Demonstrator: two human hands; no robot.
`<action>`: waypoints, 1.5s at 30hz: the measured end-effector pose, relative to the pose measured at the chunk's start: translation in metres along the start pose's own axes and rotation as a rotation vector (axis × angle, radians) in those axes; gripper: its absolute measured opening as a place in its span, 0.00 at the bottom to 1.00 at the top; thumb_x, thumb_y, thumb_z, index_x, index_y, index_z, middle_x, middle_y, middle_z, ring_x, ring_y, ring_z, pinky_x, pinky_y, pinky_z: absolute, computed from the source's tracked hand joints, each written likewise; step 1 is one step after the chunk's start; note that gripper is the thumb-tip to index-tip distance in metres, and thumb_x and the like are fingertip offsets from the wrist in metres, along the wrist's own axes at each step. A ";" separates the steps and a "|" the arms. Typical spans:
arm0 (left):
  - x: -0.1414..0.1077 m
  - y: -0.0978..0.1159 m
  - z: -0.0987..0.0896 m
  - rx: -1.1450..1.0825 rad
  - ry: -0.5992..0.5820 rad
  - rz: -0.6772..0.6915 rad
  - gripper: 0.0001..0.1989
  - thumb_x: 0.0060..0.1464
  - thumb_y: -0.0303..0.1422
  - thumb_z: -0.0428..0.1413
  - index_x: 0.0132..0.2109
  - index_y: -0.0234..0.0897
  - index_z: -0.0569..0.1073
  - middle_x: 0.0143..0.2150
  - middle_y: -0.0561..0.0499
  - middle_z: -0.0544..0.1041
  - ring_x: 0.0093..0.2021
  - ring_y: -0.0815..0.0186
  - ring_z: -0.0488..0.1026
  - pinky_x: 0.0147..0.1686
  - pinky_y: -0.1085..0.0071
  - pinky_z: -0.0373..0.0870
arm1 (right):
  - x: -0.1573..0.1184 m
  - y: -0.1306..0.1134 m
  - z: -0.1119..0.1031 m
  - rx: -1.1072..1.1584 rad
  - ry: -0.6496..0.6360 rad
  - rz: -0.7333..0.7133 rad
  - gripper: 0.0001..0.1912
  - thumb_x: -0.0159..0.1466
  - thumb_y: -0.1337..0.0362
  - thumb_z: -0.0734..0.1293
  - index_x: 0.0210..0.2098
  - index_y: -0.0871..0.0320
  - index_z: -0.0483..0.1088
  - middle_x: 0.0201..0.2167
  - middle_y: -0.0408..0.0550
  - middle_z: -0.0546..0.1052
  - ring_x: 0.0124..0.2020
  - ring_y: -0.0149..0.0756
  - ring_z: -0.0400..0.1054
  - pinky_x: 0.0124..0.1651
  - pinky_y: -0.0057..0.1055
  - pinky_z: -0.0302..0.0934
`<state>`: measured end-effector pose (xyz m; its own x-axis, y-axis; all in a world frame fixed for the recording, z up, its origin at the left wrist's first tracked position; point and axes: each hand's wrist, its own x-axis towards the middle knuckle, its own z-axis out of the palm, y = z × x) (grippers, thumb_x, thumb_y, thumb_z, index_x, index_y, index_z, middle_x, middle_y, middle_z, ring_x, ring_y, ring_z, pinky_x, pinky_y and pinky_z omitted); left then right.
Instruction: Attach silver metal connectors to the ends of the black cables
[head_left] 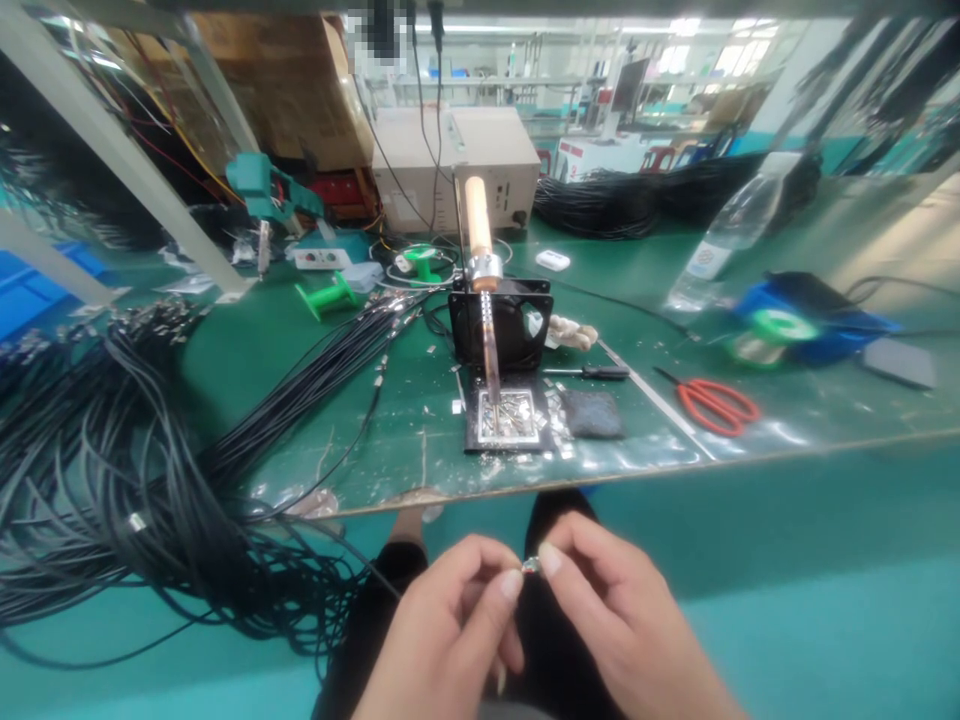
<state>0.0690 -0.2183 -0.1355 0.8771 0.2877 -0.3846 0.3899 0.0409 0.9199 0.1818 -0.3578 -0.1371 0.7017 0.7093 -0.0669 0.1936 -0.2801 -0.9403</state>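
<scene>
Hands close together over a seated person's lap, in the head view: the left hand (465, 610) and right hand (611, 605) each have thumb and forefinger nearly closed, pinching a tiny metallic connector (531, 565) between them, in front of the green workbench (420, 440). On the bench, a soldering iron (487, 330) with a wooden handle points down at a small tray (508, 416) of metal bits, with a black fan frame (517, 325) just behind. Red-handled scissors (718, 405) lie to the right, near a tilted clear bottle (727, 240). Black cables (142, 480) spill over the bench's left edge.
</scene>
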 end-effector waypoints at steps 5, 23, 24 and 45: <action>0.002 0.007 -0.003 -0.023 -0.013 -0.020 0.17 0.68 0.47 0.53 0.41 0.38 0.72 0.26 0.57 0.69 0.28 0.70 0.65 0.30 0.74 0.62 | -0.002 0.009 0.005 -0.007 0.043 -0.048 0.19 0.74 0.54 0.59 0.28 0.55 0.65 0.23 0.40 0.69 0.25 0.30 0.62 0.29 0.25 0.58; -0.001 0.009 0.008 0.063 0.103 0.130 0.13 0.65 0.43 0.56 0.38 0.39 0.74 0.35 0.52 0.75 0.35 0.65 0.71 0.38 0.70 0.68 | -0.007 0.007 0.006 -0.093 0.072 -0.216 0.16 0.73 0.62 0.60 0.29 0.55 0.67 0.23 0.39 0.71 0.24 0.28 0.65 0.29 0.22 0.61; -0.002 0.008 0.008 0.068 0.111 0.127 0.13 0.66 0.43 0.56 0.37 0.39 0.74 0.33 0.52 0.74 0.34 0.66 0.69 0.37 0.71 0.67 | -0.007 0.008 0.006 -0.093 0.069 -0.214 0.16 0.73 0.61 0.60 0.29 0.55 0.67 0.23 0.39 0.70 0.24 0.28 0.65 0.28 0.22 0.61; -0.003 0.007 -0.008 0.079 -0.007 0.026 0.13 0.67 0.44 0.56 0.40 0.41 0.77 0.34 0.55 0.74 0.37 0.65 0.70 0.40 0.71 0.67 | -0.011 0.011 0.008 -0.043 0.087 -0.167 0.17 0.74 0.60 0.61 0.29 0.55 0.69 0.23 0.39 0.72 0.23 0.28 0.66 0.28 0.22 0.60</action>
<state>0.0672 -0.2113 -0.1269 0.8891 0.2812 -0.3612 0.3876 -0.0426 0.9208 0.1711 -0.3635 -0.1492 0.7138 0.6901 0.1194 0.3396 -0.1919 -0.9208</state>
